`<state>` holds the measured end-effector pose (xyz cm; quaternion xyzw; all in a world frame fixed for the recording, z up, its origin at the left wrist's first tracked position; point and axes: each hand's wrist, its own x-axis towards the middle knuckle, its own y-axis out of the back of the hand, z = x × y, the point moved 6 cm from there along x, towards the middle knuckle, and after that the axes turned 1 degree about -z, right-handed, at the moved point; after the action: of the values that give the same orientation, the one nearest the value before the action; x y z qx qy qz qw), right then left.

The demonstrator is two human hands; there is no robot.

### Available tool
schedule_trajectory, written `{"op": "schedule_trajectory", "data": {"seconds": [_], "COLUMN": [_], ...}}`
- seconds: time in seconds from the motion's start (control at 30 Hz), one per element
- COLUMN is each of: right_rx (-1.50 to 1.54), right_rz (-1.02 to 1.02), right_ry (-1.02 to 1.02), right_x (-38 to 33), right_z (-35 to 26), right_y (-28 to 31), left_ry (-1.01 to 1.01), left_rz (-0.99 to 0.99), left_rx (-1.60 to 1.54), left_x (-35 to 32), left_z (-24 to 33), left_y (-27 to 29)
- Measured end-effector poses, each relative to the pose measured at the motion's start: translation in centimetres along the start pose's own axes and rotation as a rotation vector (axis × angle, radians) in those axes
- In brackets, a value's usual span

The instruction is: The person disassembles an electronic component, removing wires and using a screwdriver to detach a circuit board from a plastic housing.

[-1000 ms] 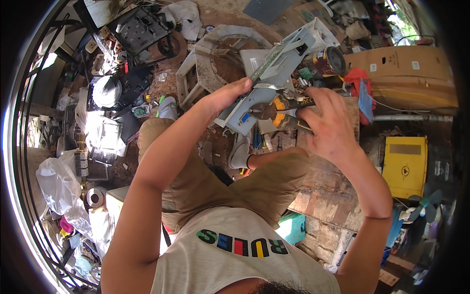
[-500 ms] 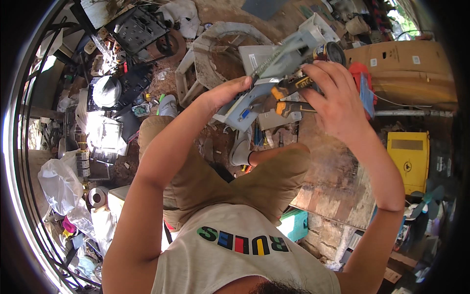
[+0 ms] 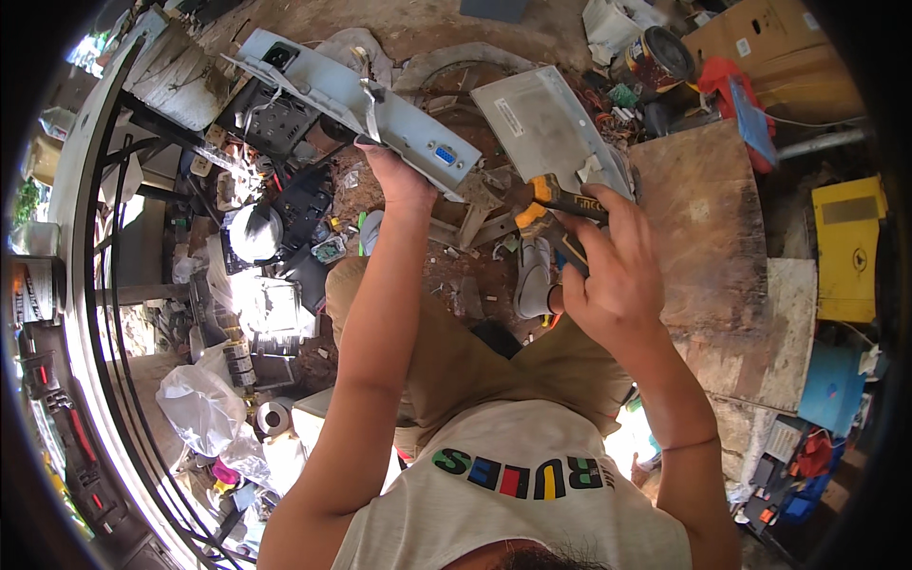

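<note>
My left hand [image 3: 397, 176] grips a long, bent grey metal panel [image 3: 404, 119] from below, its fingers mostly hidden behind it. A blue video port [image 3: 444, 153] sits near the panel's right end. At the far left end is a black power socket [image 3: 278, 54]. A torn metal strip [image 3: 372, 109] sticks up from its middle. My right hand [image 3: 617, 275] is wrapped round a pair of pliers [image 3: 544, 188] with yellow and black handles, which stand apart. The pliers' jaws point left, close to the panel's right end; whether they touch it I cannot tell.
A flat grey metal plate [image 3: 541, 123] lies beyond the pliers. To the right are a wooden board [image 3: 703, 228], a yellow case [image 3: 848, 252] and a cardboard box [image 3: 760, 47]. Scrap parts and a clear plastic bag [image 3: 199, 399] crowd the left side.
The panel has swung left and turned, so its long face with the port now shows. The pliers have come away from its middle to its right end. My view has shifted too.
</note>
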<state>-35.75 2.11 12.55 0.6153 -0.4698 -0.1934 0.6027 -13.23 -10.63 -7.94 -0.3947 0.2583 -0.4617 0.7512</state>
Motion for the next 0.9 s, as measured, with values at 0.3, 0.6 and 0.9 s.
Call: {"op": "schedule_trajectory", "data": {"seconds": [0.3,0.6,0.9], "right_rx": [-0.025,-0.013,0.006], "right_rz": [0.010,0.061,0.028], "right_ry": [-0.055,-0.047,-0.060], "right_x": [0.6,0.5,0.6], "right_z": [0.6,0.8,0.3], "right_y": [-0.7,-1.2,-1.3], "left_ry": [-0.173,-0.255,-0.350], "left_rz": [-0.045,-0.075,-0.091], "left_rx": [0.165,0.136,0.172], "left_x": [0.2,0.5,1.2], "left_z": [0.9,2.1,2.8], "left_y": [-1.0,-1.7,-0.7]}}
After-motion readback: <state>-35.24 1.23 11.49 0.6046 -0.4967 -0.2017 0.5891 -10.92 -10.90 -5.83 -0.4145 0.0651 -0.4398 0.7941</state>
